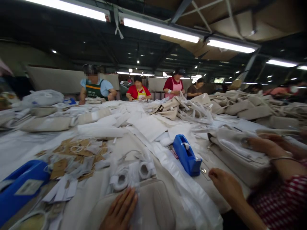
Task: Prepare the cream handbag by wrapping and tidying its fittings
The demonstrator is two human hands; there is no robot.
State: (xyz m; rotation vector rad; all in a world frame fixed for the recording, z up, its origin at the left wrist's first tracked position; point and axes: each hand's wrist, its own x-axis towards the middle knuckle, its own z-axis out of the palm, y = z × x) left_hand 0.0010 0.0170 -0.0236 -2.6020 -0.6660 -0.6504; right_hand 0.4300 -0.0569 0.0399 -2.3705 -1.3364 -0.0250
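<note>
My left hand [121, 209] lies flat, fingers stretched out, on a beige fabric bag [155, 204] at the bottom middle. A clear plastic strip runs over the bag beside my fingers. Just beyond it stand rolled white pieces [120, 180] with a loop of strap above them. My right hand [226, 185] is raised at the right, its fingers curled together in a pinch. Whatever is between those fingertips is too small to make out. Near it stands a blue tape dispenser [187, 155], apart from the hand. A small shiny piece [203, 171] shows between them.
At right, a co-worker's hands [261, 143] and checkered sleeve [285, 198] are at another beige bag [240, 153]. Left are a second blue dispenser [22, 188] and brown tags [76, 153]. Bag piles [240, 105] lie farther back, with several people across the table.
</note>
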